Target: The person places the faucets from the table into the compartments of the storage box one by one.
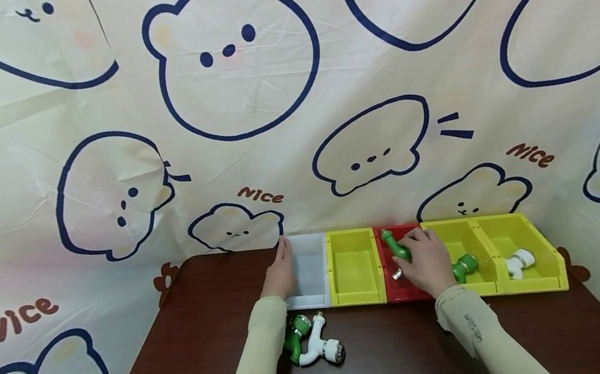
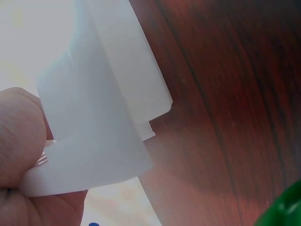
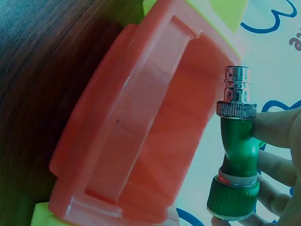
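Observation:
My right hand (image 1: 425,262) grips a green plastic tap (image 3: 237,146) with a silver metal nozzle. It holds the tap over the red bin (image 3: 113,127), apart from the bin's walls in the right wrist view. My left hand (image 1: 279,272) is at the far left of the row, holding the side wall of the pale grey bin (image 1: 310,272) between thumb and fingers. In the left wrist view, the thumb (image 2: 19,136) lies against that wall. A green tap (image 1: 295,339) and a white tap (image 1: 318,348) lie together on the table in front of the grey bin.
Beside the grey bin stands a yellow bin (image 1: 359,298), left of the red one. Two more yellow bins continue the row rightward; one contains a green tap (image 1: 465,267), the other a white tap (image 1: 520,262). A cartoon-printed cloth (image 1: 286,164) hangs behind the dark brown table (image 1: 397,361).

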Available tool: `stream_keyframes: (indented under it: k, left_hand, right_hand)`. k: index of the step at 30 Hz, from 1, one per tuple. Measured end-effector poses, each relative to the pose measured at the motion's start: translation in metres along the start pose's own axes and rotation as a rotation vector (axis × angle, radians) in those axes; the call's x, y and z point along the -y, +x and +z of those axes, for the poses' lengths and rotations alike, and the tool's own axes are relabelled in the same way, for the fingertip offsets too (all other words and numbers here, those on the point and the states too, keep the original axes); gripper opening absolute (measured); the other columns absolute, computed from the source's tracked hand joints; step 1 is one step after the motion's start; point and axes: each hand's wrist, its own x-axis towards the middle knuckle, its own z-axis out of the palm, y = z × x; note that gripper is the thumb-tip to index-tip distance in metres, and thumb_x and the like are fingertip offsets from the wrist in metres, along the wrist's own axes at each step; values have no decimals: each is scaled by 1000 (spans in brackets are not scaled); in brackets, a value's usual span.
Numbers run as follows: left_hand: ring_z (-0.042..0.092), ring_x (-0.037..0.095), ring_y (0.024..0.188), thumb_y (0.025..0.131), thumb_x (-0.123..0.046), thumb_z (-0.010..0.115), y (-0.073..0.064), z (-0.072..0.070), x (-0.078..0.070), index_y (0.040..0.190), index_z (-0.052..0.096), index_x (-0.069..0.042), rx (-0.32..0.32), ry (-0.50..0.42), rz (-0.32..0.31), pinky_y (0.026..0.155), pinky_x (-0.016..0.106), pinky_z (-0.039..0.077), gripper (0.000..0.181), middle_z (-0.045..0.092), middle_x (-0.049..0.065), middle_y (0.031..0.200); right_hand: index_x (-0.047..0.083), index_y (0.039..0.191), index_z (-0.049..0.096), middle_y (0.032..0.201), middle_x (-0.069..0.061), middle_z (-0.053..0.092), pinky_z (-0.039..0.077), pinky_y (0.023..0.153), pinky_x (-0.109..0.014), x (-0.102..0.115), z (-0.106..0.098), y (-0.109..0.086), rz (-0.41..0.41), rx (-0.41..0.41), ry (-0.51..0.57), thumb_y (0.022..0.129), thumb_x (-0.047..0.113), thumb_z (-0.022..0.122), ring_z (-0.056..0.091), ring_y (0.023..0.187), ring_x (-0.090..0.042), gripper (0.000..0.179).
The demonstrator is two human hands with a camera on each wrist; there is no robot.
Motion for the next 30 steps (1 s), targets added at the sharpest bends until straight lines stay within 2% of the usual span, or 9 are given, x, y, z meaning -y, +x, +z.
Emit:
stream_keyframes:
  k: [5,14,30]
  left_hand:
    - [40,16,46,90,19,55,0,-1,-1,166,15,-6,-2,-8,-5,50,28,36,90,8,11,176]
    - [41,16,48,91,18,55,2,1,0,167,14,-8,19,1,-25,51,27,37,90,5,8,176]
    - [40,16,48,91,18,55,0,1,0,167,16,-6,10,14,-16,51,27,36,88,7,10,176]
  right_hand:
    - [1,120,75,120,-18,63,49,92,-56,-3,5,1,-6,-22,-11,86,30,83,50,108,-37,46]
    - [1,117,77,117,-17,63,48,93,-56,-6,16,0,9,-4,-24,83,31,85,49,107,-37,45]
    - [1,115,77,112,-16,65,50,86,-52,-12,31,0,-8,18,-68,82,31,86,49,101,-36,45]
